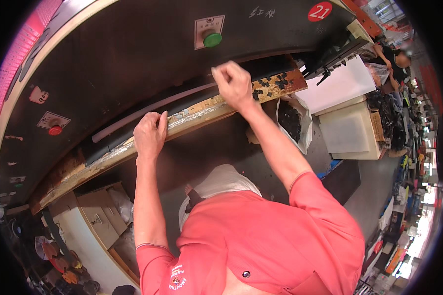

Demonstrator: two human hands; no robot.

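My left hand hovers at the middle of a worn wooden ledge, fingers curled and thumb drawn in. Higher and farther right, my right hand is also closed, its fingers bent toward the thumb. Whatever either hand might pinch is too small or hidden to make out. A long, narrow grey strip lies along the slot behind the ledge, running from left of my left hand to near my right hand. Dark flakes cover the ledge's right end.
A large black machine panel rises behind the ledge, with a green button and a red button. At right stand a white bag with black contents and a pale cabinet. A wooden drawer unit sits lower left. Another person is far right.
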